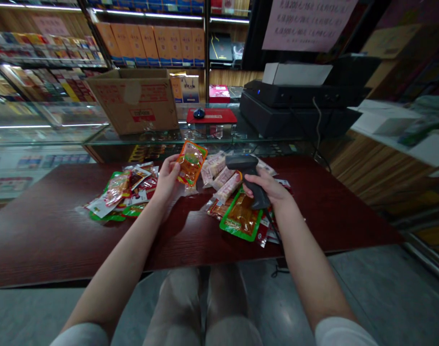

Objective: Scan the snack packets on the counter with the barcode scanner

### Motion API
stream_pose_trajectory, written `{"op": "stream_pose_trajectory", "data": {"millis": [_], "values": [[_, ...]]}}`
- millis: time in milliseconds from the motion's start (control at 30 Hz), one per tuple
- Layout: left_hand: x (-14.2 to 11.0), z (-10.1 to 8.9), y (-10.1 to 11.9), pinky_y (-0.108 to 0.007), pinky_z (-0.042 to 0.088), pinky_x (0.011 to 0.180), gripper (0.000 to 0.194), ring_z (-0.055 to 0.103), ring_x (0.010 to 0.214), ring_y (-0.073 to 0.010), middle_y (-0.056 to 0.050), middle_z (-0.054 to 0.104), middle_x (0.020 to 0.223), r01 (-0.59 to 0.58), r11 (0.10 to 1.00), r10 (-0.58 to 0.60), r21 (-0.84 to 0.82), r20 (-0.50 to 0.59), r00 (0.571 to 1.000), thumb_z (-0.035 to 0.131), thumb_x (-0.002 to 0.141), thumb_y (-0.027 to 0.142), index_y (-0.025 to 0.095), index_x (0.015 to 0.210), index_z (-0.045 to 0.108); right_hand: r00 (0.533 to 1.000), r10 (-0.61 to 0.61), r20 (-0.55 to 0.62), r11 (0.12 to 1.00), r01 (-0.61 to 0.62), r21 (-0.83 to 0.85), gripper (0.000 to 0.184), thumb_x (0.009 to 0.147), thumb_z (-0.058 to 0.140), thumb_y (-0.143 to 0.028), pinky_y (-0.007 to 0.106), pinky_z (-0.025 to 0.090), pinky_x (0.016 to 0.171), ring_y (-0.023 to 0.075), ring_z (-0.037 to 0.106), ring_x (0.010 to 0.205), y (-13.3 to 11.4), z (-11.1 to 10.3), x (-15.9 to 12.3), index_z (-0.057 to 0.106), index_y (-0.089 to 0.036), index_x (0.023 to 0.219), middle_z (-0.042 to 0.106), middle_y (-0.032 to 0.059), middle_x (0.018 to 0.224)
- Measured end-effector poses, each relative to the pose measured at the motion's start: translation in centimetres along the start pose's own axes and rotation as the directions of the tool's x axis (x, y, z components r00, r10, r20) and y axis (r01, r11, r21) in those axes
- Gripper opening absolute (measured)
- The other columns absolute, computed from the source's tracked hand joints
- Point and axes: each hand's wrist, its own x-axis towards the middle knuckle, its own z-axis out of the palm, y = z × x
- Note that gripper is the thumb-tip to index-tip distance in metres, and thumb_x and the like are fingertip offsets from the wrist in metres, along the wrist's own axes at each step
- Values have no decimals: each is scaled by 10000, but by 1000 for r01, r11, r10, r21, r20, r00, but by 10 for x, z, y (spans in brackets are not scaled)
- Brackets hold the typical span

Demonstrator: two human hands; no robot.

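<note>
My left hand (pixel 168 175) is closed on the edge of an orange-bordered snack packet (pixel 191 163), raised above the table with its see-through face showing. In my right hand (pixel 265 186) is a black barcode scanner (pixel 243 164), its head pointing left towards the packet; fingers wrap its handle and a cable hangs below. Under the scanner lies a green-edged snack packet (pixel 240 218) on a pile of other packets. Several pale wrapped sticks (pixel 225 185) lie between my hands. To the left of my left arm rests another heap of snack packets (pixel 115 192).
A dark red wooden table (pixel 183 245) bears the packets. Behind it, a glass counter holds an open cardboard box (pixel 136 103), a red mat (pixel 219 116) with a mouse (pixel 199 113), and black till equipment (pixel 277 113). Stocked shelves (pixel 151 43) stand at the back.
</note>
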Motion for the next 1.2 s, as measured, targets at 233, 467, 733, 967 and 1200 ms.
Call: {"op": "stream_pose_trajectory", "data": {"millis": [233, 467, 733, 967, 1200], "values": [[-10, 3, -13, -278, 529, 818, 232, 634, 818, -115, 14, 660, 991, 216, 945, -219, -245, 13, 976, 615, 777, 135, 234, 984, 580, 995, 49, 89, 996, -42, -78, 392, 788, 716, -427, 215, 379, 422, 103, 498, 454, 2, 6, -2, 514, -184, 1019, 553, -42, 565], [-8, 0, -19, -331, 537, 876, 259, 653, 902, -142, 18, 662, 991, 223, 945, -234, -241, -19, 972, 607, 748, 128, 243, 974, 553, 990, 101, 101, 989, -89, -115, 458, 757, 759, -448, 220, 371, 414, 101, 498, 447, 5, 9, -2, 493, -184, 1020, 560, -38, 583], [-3, 2, -29, -357, 550, 799, 317, 654, 885, -180, -19, 657, 959, 153, 976, -163, -153, -58, 985, 581, 705, 143, 233, 1002, 519, 993, 94, 70, 991, -87, -102, 425, 754, 769, -443, 224, 385, 414, 89, 477, 448, 3, 10, -3, 493, -199, 965, 553, -41, 597], [4, -25, 5, -323, 514, 845, 323, 633, 919, -184, -57, 662, 1005, -105, 788, 235, 607, -139, 962, 524, 750, 166, 201, 1065, 584, 995, 103, -1, 990, -103, -91, 444, 747, 741, -457, 207, 370, 405, 99, 492, 426, 3, 4, -1, 478, -192, 987, 554, -50, 530], [0, -80, 76, -578, 428, 908, 368, 594, 1062, -372, -174, 692, 1084, 276, -24, 114, 961, -272, 956, 460, 872, 271, 148, 1162, 648, 994, 106, 5, 991, -105, -82, 409, 745, 732, -455, 204, 362, 399, 96, 486, 413, 3, 1, 1, 500, -187, 950, 556, -43, 505]]}}
